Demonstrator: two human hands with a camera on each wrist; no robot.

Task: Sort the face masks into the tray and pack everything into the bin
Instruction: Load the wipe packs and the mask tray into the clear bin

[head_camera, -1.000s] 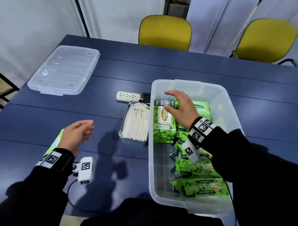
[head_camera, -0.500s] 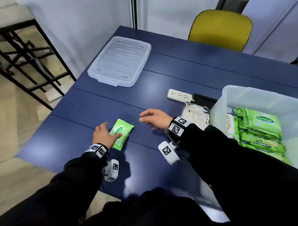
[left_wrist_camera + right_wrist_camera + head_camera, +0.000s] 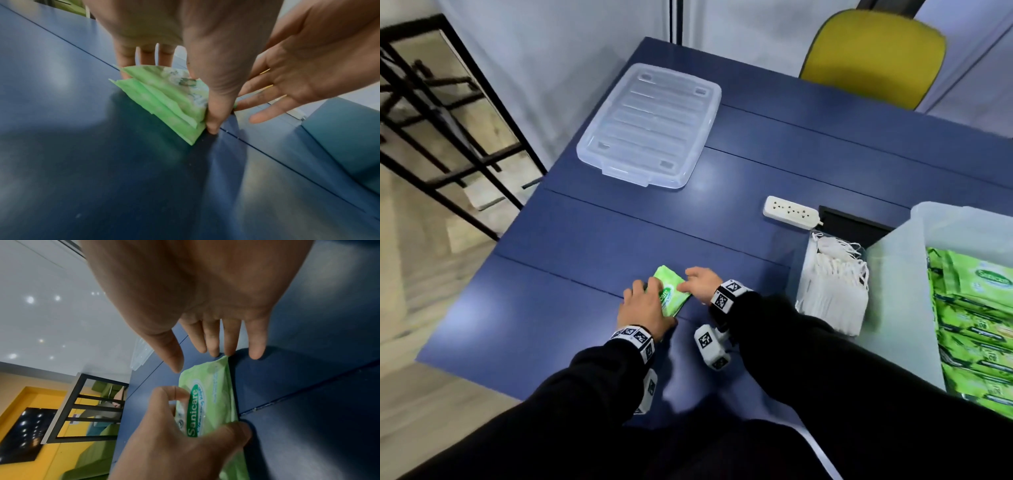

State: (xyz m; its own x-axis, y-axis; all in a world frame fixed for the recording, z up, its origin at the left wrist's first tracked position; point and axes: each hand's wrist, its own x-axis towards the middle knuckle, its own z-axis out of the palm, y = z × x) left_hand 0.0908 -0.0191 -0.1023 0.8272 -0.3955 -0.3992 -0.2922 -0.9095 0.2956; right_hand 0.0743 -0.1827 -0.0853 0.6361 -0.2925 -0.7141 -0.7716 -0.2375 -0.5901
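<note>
Nearest you, table edge: your left hand curls thumb and fingers round the green wipes pack, which lies on the blue table.
Right hand: fingers straight and spread, tips at the pack's far edge, gripping nothing.
Step in hand: judged a pickup; close the right fingers on the free end before lifting, so the soft pack does not sag.
Right of the hands: tray of white face masks, touching the bin.
Bin: carry the pack over the wall and lay it flat beside the green packs there.
Far corner: clear lid, well apart.
</note>
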